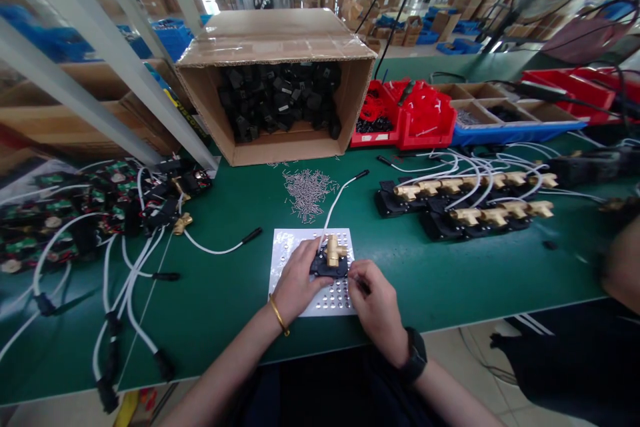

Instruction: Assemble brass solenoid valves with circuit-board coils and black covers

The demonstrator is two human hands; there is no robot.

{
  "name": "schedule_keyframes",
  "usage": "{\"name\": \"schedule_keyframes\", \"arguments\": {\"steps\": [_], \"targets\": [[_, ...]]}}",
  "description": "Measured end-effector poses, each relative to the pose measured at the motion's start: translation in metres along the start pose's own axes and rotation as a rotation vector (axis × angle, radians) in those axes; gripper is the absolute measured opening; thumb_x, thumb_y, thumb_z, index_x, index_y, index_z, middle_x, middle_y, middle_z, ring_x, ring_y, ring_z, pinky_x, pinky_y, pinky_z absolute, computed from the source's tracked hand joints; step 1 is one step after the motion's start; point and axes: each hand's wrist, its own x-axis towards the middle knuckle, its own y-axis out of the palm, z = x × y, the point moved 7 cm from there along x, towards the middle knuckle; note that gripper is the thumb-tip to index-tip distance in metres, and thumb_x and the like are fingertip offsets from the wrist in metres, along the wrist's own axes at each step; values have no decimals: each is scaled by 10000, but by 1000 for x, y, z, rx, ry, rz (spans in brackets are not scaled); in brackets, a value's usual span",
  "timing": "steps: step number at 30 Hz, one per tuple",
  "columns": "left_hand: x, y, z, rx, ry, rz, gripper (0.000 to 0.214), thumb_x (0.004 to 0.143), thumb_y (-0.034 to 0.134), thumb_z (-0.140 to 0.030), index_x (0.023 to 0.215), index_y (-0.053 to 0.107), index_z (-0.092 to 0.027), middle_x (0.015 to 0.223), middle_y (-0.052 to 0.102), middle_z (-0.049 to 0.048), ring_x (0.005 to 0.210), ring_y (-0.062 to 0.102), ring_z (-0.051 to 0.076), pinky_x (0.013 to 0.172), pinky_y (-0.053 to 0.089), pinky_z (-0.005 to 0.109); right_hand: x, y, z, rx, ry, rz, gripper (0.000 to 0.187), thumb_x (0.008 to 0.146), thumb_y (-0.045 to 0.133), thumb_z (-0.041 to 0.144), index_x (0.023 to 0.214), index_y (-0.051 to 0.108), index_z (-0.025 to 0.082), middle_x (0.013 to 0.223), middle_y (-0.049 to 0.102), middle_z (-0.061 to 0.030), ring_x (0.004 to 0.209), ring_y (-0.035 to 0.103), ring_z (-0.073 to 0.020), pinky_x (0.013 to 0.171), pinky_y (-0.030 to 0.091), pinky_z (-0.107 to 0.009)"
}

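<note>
My left hand [300,275] grips the left side of a black housing with a brass fitting [333,250] on top. A white cable [334,205] runs from it up to a black plug. Closed at the housing's right edge, my right hand [375,300] has its thumb and fingers pinched together; what they hold, if anything, is too small to make out. Beneath both lies a white sheet [285,240] with rows of small shiny round pieces. Just beyond the sheet is a heap of small screws [307,192].
A cardboard box [280,37] of black parts lies on its side behind the screws. Red bins [427,117] and a blue divided tray [520,133] stand right of it. Finished-looking brass-topped units [470,183] line the right; wired circuit parts [90,213] cover the left. Another person's arm [623,260] shows at right.
</note>
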Motion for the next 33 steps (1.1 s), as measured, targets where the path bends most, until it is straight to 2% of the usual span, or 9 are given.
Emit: {"name": "schedule_keyframes", "arguments": {"steps": [8, 12, 15, 17, 20, 22, 25, 28, 33], "targets": [[-3, -1, 3, -20, 1, 0, 696, 701, 694, -198, 1314, 365, -226, 1241, 490, 71, 1170, 432, 222, 1021, 336, 390, -7, 7, 8, -398, -150, 148, 240, 770, 379, 18, 860, 528, 183, 943, 603, -85, 861, 593, -192, 712, 478, -274], [-2, -14, 2, -155, -10, -24, 678, 766, 609, -441, 1349, 341, -222, 1320, 451, 106, 1226, 389, 267, 1048, 284, 444, -8, -1, 7, -405, -157, 179, 340, 800, 351, 7, 971, 580, 191, 957, 632, -72, 864, 613, -171, 746, 488, -261], [16, -32, 7, -403, -207, -124, 575, 876, 386, -504, 1358, 310, -200, 1264, 513, 132, 1178, 464, 250, 1014, 321, 447, 1, -10, 10, -432, -92, 195, 347, 826, 456, 124, 1155, 523, 211, 1139, 589, -81, 964, 600, -196, 772, 499, -277], [38, -37, 7, -569, -359, -158, 598, 872, 428, -486, 1368, 259, -197, 1169, 584, 131, 1094, 537, 232, 961, 376, 421, 11, -12, 14, -470, -56, 242, 632, 765, 586, 210, 1343, 332, 209, 1327, 462, -103, 1056, 565, -237, 815, 496, -312], [73, -25, -7, -796, -500, -14, 713, 805, 601, -365, 1369, 219, -153, 1020, 654, 128, 948, 615, 203, 883, 432, 362, 25, -3, 18, -544, -36, 355, 910, 680, 672, 257, 1417, 141, 198, 1337, 453, -136, 1021, 587, -276, 802, 497, -343], [90, -11, -22, -911, -530, 119, 637, 759, 654, -290, 1288, 354, -100, 866, 673, 93, 807, 637, 172, 797, 463, 306, 31, 5, 16, -578, -29, 381, 788, 656, 676, 267, 1345, 298, 211, 1195, 569, -104, 914, 628, -277, 739, 509, -341], [103, -16, -47, -859, -339, 54, 459, 753, 635, -332, 1132, 530, -96, 576, 552, -35, 567, 538, 102, 597, 433, 213, 38, 14, 4, -621, 10, 349, 587, 594, 701, 332, 1130, 485, 223, 1058, 618, -61, 799, 648, -291, 651, 519, -353], [95, -31, -81, -549, -81, -78, 475, 797, 549, -431, 1169, 558, -137, 512, 461, -61, 493, 444, 99, 494, 375, 207, 42, 12, -12, -679, 87, 332, 701, 495, 762, 406, 1118, 497, 225, 1050, 616, -71, 767, 649, -309, 612, 518, -353], [60, 1, -157, -119, 475, 31, 388, 877, 409, -368, 1222, 549, -259, 688, 625, 37, 644, 586, 183, 580, 488, 284, 33, -39, -10, -557, 113, 31, 460, 632, 678, 311, 1059, 522, 241, 994, 636, -30, 798, 650, -228, 625, 492, -251]]}}
